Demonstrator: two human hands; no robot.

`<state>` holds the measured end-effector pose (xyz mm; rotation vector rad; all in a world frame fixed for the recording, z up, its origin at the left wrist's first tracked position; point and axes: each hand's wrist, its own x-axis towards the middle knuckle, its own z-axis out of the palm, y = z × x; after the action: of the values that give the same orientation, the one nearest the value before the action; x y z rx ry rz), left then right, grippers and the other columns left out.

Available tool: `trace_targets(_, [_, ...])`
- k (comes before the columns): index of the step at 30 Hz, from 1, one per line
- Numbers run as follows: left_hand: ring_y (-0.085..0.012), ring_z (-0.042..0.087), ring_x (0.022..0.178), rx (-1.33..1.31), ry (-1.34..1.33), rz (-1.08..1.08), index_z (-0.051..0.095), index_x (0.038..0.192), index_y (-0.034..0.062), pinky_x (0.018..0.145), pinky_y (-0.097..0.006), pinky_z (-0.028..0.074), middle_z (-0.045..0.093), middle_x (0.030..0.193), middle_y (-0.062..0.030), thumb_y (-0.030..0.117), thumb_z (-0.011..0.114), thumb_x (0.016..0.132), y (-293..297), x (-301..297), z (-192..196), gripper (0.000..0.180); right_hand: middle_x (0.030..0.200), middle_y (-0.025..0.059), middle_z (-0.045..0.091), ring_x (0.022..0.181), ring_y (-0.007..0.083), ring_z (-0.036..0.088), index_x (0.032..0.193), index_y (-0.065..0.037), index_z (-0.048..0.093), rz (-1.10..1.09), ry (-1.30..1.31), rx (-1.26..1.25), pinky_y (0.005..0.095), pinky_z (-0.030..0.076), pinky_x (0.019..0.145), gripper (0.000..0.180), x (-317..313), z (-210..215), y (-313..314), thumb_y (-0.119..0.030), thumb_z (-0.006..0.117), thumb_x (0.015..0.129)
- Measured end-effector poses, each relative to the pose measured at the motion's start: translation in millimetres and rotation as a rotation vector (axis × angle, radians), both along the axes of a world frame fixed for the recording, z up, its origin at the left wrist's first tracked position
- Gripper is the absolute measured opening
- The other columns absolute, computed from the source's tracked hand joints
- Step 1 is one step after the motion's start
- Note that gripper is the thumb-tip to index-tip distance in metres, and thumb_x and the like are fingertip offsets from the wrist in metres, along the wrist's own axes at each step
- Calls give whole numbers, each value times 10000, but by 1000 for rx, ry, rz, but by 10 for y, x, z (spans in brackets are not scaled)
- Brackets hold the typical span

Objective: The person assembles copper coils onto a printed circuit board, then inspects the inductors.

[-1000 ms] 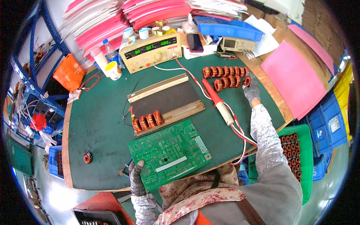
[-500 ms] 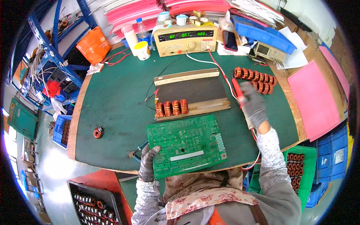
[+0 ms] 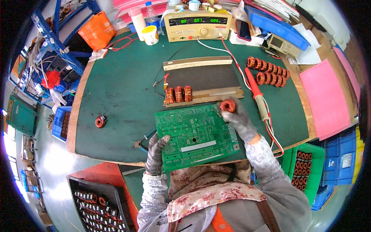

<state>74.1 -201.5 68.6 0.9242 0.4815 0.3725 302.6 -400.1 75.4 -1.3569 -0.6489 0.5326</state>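
My left hand [image 3: 155, 154] grips the left edge of a green circuit board [image 3: 181, 125], its thumb lying on top. Between the fingers of my right hand [image 3: 242, 125] is a copper-wound ring coil [image 3: 228, 105], held by the board's upper right corner. Both hands wear grey gloves. Beyond the board stands a dark panel with pale wooden strips [image 3: 205, 96], where 3 copper coils [image 3: 179, 94] sit upright in a row. To the right lies a pen-like tool with a red and cream handle [image 3: 257, 92] and cables.
Two rows of copper coils [image 3: 270, 71] lie at the right. A single coil [image 3: 101, 121] rests at the left, and pliers [image 3: 141, 143] are partly under the board. A power supply [image 3: 199, 29] stands at the back. A green crate of coils [image 3: 315, 166] is at lower right.
My right hand has let go of the pen-like tool, which now lies on the table. It has moved left and taken hold of a coil; the row on the strip is one shorter.
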Motion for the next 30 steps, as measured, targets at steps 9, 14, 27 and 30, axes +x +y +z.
trace_targets(9, [-179,637,964,-64,-14,24,593,1204,21,834,-312,515,658,1109,-79,186,688,835,-16,24,21,415,831,9,602,611,59,523,1017,-75,603,-269,98,-233,213,441,514,192,-475,-64,-475,-116,681,846])
trace_targets(14, [-176,637,957,-49,-26,33,589,1208,19,836,-311,514,658,1105,-81,179,679,842,-41,23,89,410,842,41,613,755,114,596,1000,-48,590,-182,-90,-284,279,506,687,206,-381,-160,-484,-122,688,835])
trace_targets(27, [-171,640,935,-25,-27,50,582,1201,5,811,-298,518,655,1098,-83,213,674,849,-73,58,66,419,1143,129,581,1055,333,567,1197,-74,530,74,-646,-377,430,444,939,580,-437,-10,-530,-187,777,685])
trace_targets(30, [-171,639,928,40,-5,25,578,1199,-3,808,-303,516,654,1090,-88,241,672,842,-41,73,54,442,1151,93,582,1074,263,566,1212,-86,523,6,-636,-377,386,448,938,604,-435,-115,-591,-181,779,674])
